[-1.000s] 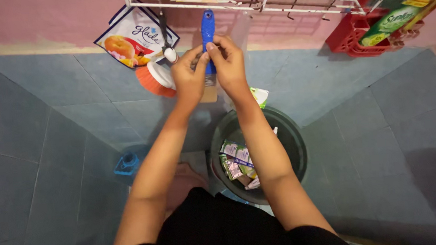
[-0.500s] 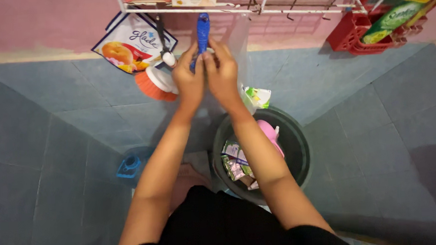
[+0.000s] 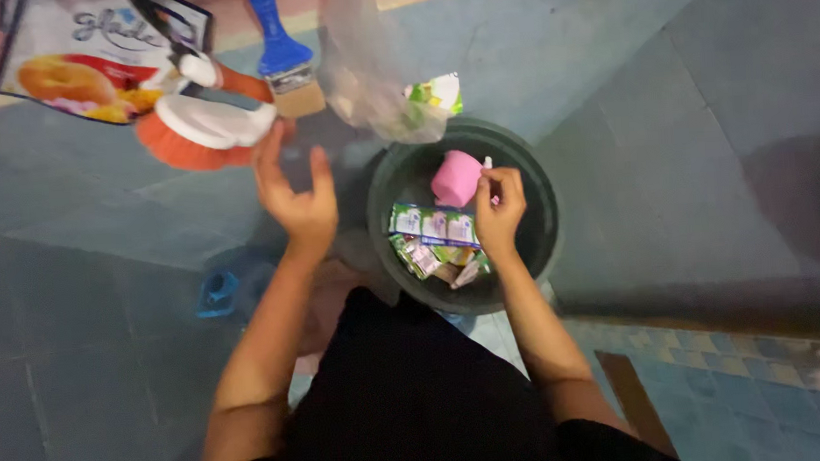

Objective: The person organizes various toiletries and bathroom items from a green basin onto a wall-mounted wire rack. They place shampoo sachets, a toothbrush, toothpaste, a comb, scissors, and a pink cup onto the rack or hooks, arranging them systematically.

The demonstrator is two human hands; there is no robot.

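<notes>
The right hand is reaching down into a dark round bucket that is sitting on the blue tiled floor, and its fingers are curling shut around the thin white handle of a pink scoop-like thing, which is lying inside the bucket against its far wall; the view is blurred there, so whether it is a small dipper or a cup is hard to tell. Just beside that hand, on the bucket's bottom, a strip of small green and white sachets is lying across a loose heap of more packets. The left hand is hovering in the air to the left of the bucket, palm turned inward and fingers spread apart, gripping nothing. Just above its fingertips an orange and white round scrub brush is hanging, and next to that brush a paintbrush with a blue handle is dangling with its bristles pointing down. A printed refill pouch with a peach picture is hanging further left against the wall. A clear plastic bag with a small green packet inside is hanging right over the bucket's far rim. A small blue object is sitting on the floor, near the left forearm.
</notes>
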